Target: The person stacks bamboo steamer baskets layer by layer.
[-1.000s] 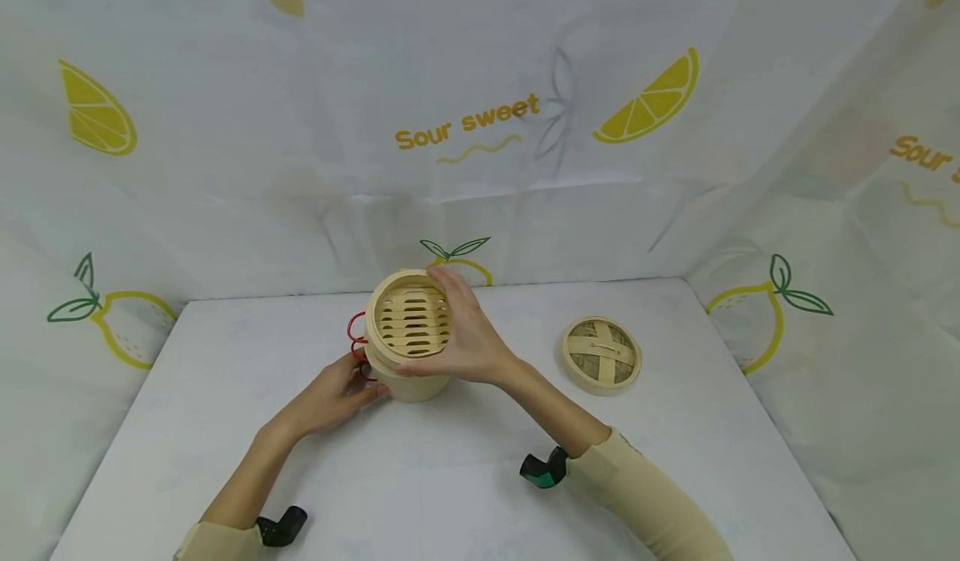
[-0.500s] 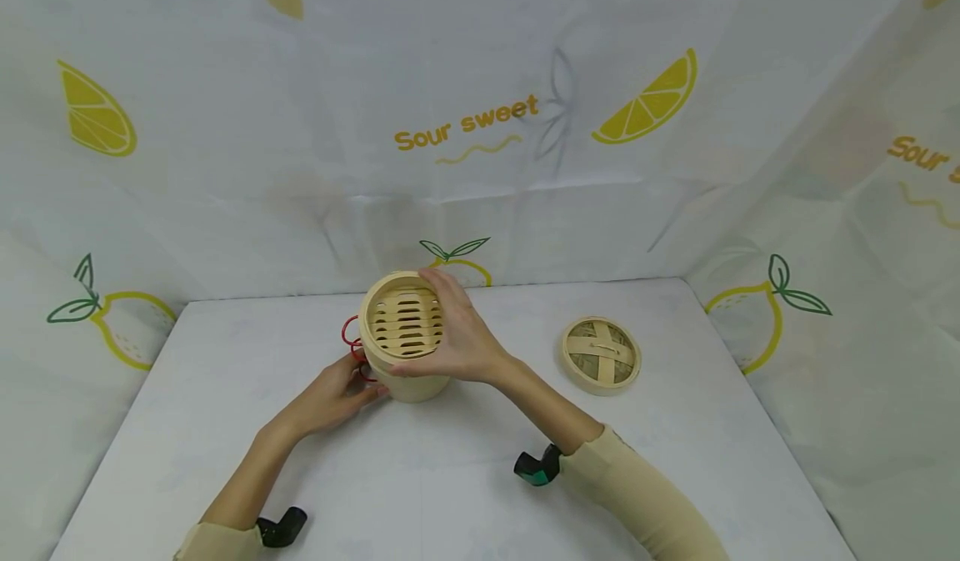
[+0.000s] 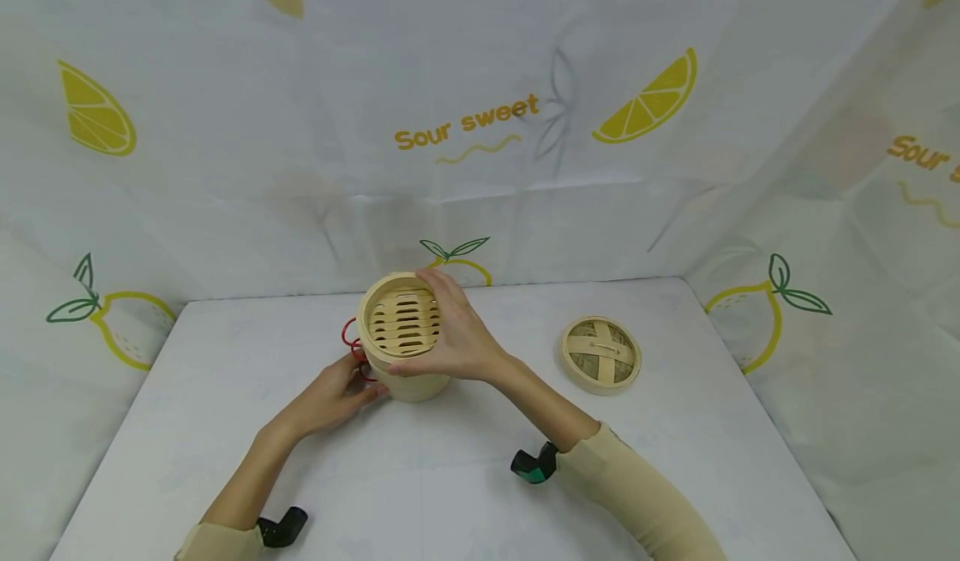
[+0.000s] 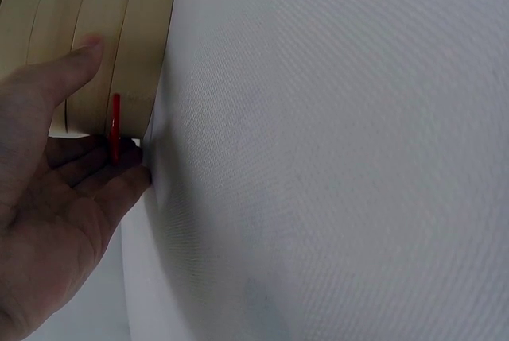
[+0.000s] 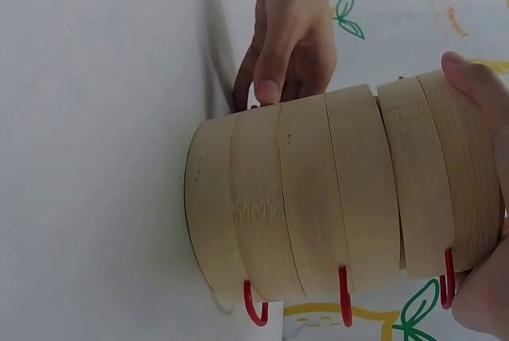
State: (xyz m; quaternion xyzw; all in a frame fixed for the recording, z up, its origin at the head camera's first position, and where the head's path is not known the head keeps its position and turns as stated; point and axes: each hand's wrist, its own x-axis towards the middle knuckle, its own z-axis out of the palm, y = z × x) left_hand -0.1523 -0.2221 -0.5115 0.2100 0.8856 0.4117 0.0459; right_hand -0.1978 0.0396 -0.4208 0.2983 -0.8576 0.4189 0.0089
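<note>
I see the right hand [image 3: 463, 336] gripping the top basket [image 3: 406, 328] between thumb and fingers, a thin gap showing beneath it. The lower baskets [image 3: 416, 388] stand under that, and the left hand [image 3: 330, 398] holds their left side by the red handles [image 5: 344, 295]. All are left of centre, toward the table's [image 3: 442, 494] far edge; the lid [image 3: 600, 355] lies well apart, to the right.

Your left arm [image 3: 251, 473] and right arm [image 3: 555, 407] angle inward
Your right hand [image 3: 467, 343] grips, thumb [image 3: 422, 366] and fingers [image 3: 444, 286] spread apart; your left hand [image 3: 333, 393] holds lower.
</note>
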